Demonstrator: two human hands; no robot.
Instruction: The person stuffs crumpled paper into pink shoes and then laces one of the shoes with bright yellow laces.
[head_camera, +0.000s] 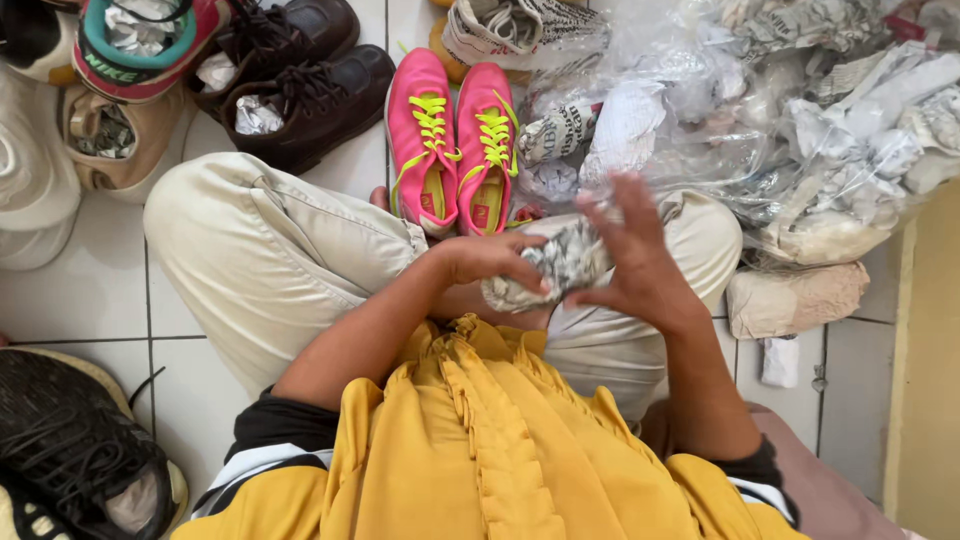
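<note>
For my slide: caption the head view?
Both hands crumple a newspaper wad beside pink shoes.

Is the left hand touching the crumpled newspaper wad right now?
Touching. The head view shows the left hand with its fingers curled onto the crumpled newspaper wad, no gap, while the right hand presses it from the other side.

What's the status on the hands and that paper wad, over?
Left hand and right hand both closed around crumpled newspaper wad, over the lap. Pink shoes on the floor just ahead. Nothing between them.
</note>
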